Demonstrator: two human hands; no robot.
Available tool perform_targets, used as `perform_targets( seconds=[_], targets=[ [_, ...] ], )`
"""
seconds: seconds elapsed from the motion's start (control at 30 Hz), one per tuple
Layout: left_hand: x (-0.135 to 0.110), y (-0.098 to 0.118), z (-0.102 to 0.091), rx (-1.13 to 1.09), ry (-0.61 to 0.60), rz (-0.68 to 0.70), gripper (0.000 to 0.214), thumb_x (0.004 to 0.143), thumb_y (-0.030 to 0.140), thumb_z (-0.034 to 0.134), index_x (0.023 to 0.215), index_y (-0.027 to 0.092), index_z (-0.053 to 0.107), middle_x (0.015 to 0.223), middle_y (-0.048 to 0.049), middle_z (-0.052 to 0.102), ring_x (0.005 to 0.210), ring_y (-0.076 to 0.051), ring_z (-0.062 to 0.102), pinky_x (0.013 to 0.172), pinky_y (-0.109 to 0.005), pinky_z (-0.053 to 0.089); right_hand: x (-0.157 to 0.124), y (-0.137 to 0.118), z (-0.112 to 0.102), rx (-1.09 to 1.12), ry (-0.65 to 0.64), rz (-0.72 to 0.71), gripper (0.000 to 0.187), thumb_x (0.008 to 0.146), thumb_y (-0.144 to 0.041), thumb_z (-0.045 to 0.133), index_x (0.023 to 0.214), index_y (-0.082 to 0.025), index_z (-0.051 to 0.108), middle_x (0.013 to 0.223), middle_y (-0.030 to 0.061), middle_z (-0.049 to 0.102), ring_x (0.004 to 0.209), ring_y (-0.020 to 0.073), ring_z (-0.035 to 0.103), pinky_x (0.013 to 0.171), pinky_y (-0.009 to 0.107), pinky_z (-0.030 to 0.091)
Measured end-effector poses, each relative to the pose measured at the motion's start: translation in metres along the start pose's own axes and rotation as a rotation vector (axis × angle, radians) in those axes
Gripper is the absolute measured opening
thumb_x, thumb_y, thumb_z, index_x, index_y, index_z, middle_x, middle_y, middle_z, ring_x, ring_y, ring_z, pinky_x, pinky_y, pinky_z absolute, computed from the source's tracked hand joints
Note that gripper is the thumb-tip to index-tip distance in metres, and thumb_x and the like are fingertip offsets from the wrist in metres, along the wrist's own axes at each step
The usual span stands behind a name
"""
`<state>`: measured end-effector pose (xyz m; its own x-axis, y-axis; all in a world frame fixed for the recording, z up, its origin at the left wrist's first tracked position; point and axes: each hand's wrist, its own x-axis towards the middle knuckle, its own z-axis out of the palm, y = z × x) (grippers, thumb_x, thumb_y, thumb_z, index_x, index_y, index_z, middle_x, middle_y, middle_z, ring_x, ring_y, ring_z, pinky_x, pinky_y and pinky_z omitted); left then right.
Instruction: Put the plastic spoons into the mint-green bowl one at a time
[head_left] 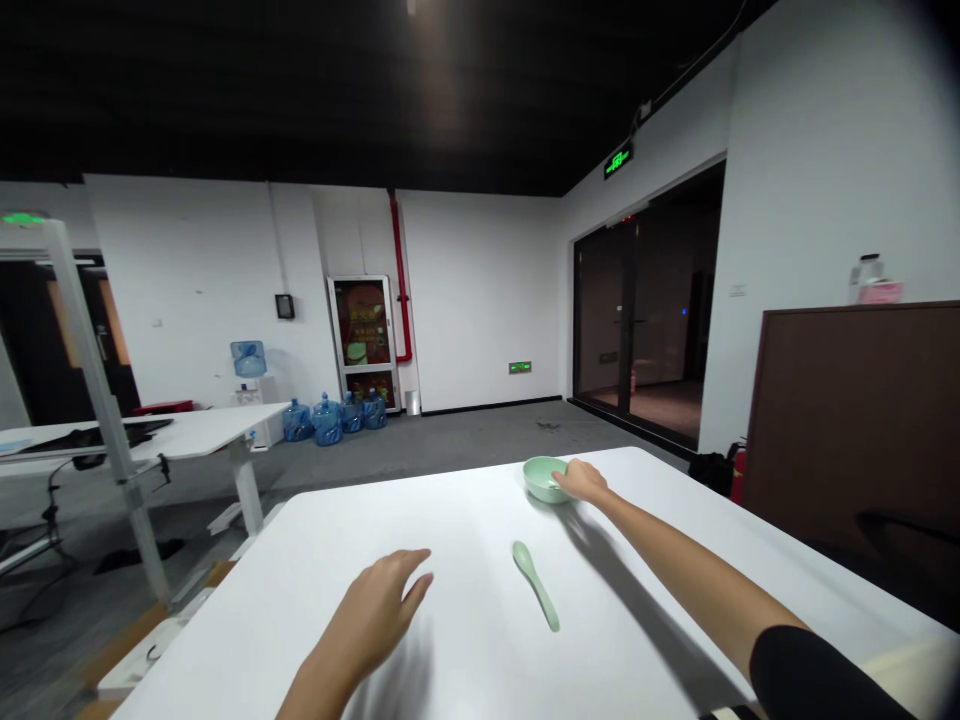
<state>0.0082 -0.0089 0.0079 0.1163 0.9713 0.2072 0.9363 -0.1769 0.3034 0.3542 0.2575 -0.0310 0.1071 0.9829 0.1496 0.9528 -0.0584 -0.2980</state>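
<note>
Near the far edge of the white table, a light green bowl [543, 482] stands upright. My right hand [583, 482] grips its right rim, thumb on the inner side and the other fingers outside, partly hidden. A light green spoon [535, 585] lies on the tabletop in front of the bowl, its scoop end pointing away from me. To the left of the spoon, my left hand [386, 600] hovers over the table, thumb and fingers apart, with nothing in it.
The white table [465, 640] has rounded far corners. Another white table [217, 432] with a metal post [101, 380] is on the left. Several blue water jugs [328, 420] stand on the floor behind. A brown cabinet [855, 420] rises at the right.
</note>
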Motion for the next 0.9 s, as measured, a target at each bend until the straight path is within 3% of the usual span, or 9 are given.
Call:
perform_targets(
  seconds=[0.13,0.27,0.4,0.6,0.73,0.9],
  targets=[
    [-0.001,0.0,0.001,-0.001,-0.001,0.004,0.051,0.094,0.052,0.035,0.132,0.026,0.057,0.134,-0.0043,0.061,0.125,-0.026,0.055,0.102,-0.04,0.044,-0.029,0.01,-0.022,0.012,0.035,-0.06,0.052,0.088,-0.057,0.041,0.102,-0.016,0.07,0.106,0.0155,0.069,0.1,0.0296,0.064,0.077,0.033,0.045],
    [0.0,-0.002,0.001,0.01,0.016,0.014,0.051,0.093,0.052,0.035,0.131,0.026,0.058,0.134,-0.0046,0.061,0.124,-0.026,0.055,0.101,-0.04,0.044,-0.07,0.026,-0.046,0.054,0.079,-0.199,0.062,0.087,-0.061,0.042,0.126,-0.016,0.061,0.123,0.0156,0.064,0.117,0.0298,0.057,0.091,0.034,0.042],
    [0.0,-0.003,0.001,0.02,0.033,0.023,0.052,0.092,0.054,0.036,0.129,0.026,0.059,0.131,-0.0049,0.063,0.122,-0.027,0.057,0.1,-0.039,0.045,-0.11,0.042,-0.06,0.094,0.046,-0.294,0.07,0.087,-0.064,0.041,0.137,-0.016,0.053,0.139,0.0139,0.054,0.13,0.0286,0.047,0.103,0.033,0.036],
    [-0.004,0.001,-0.002,0.03,0.017,-0.001,0.054,0.092,0.054,0.035,0.129,0.025,0.059,0.132,-0.006,0.063,0.123,-0.027,0.056,0.099,-0.04,0.046,-0.141,0.061,-0.047,0.059,0.012,-0.304,0.079,0.087,-0.067,0.038,0.147,-0.016,0.04,0.151,0.0129,0.039,0.139,0.0292,0.034,0.111,0.038,0.029],
    [-0.006,0.003,-0.004,0.017,0.019,0.012,0.054,0.092,0.054,0.034,0.13,0.024,0.059,0.132,-0.0064,0.063,0.123,-0.027,0.056,0.099,-0.04,0.045,-0.143,0.069,-0.033,0.051,-0.019,-0.286,0.079,0.086,-0.068,0.039,0.147,-0.018,0.04,0.15,0.0133,0.04,0.137,0.0298,0.037,0.111,0.039,0.029],
    [-0.006,0.004,-0.004,0.016,0.02,0.011,0.055,0.092,0.056,0.035,0.129,0.024,0.059,0.132,-0.007,0.063,0.123,-0.028,0.056,0.1,-0.041,0.046,-0.144,0.069,-0.032,0.073,-0.034,-0.287,0.076,0.086,-0.066,0.042,0.146,-0.02,0.042,0.15,0.0129,0.041,0.136,0.0299,0.039,0.11,0.039,0.03]
  ],
)
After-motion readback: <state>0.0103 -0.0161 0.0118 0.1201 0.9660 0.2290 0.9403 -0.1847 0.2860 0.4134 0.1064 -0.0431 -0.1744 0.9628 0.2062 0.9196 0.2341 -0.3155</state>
